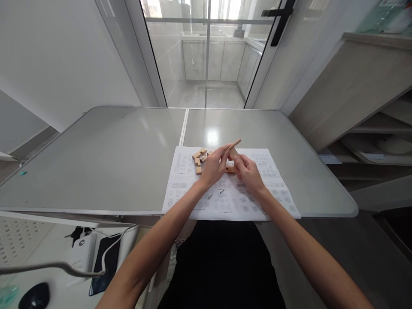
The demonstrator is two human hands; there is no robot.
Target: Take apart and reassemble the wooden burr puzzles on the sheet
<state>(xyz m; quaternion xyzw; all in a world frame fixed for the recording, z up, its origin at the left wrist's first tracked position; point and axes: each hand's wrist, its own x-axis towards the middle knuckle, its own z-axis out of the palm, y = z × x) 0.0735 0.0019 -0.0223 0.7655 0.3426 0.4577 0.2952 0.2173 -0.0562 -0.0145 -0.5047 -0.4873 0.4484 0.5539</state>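
Observation:
My left hand point(216, 164) is closed round a thin wooden stick point(236, 143), whose far end pokes out past the fingertips. My right hand point(247, 169) grips a wooden block point(233, 153) close against the left fingers; its lower part is hidden by the hand. Below and between the hands, another wooden piece point(229, 170) with a dark hole lies on the paper. Several notched wooden puzzle pieces point(198, 162) rest just left of my left hand. Under all of these spreads a printed instruction sheet point(180, 193) with small diagrams.
The grey folding table point(128, 159) has a seam left of the sheet. A glass door point(206, 64) stands beyond it. Shelves point(363, 124) rise at the right. At lower left, a side surface holds a phone point(104, 262), a white charger point(82, 253), cables and a black mouse point(34, 296).

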